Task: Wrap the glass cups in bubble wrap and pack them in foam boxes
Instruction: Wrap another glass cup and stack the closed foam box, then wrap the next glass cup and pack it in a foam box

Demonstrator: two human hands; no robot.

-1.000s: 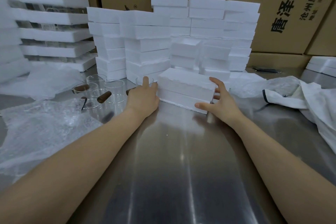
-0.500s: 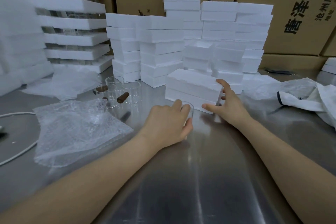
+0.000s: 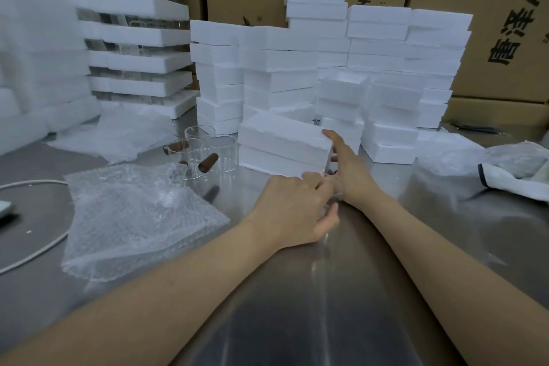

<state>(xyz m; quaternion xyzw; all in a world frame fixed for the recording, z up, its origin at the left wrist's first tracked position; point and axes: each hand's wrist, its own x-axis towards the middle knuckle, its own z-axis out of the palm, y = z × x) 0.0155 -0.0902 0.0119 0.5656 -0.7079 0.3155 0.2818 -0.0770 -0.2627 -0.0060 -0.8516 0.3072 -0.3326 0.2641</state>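
The left hand (image 3: 294, 211) has come off the foam box (image 3: 282, 142) and now curls round a bare glass cup (image 3: 332, 200) at centre frame, just below that box, whose right end the right hand (image 3: 347, 169) touches with straight fingers; wrapping likely follows.

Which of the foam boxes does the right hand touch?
The front foam box, set askew before the stacks; the right hand touches its right end. The others sit stacked behind.
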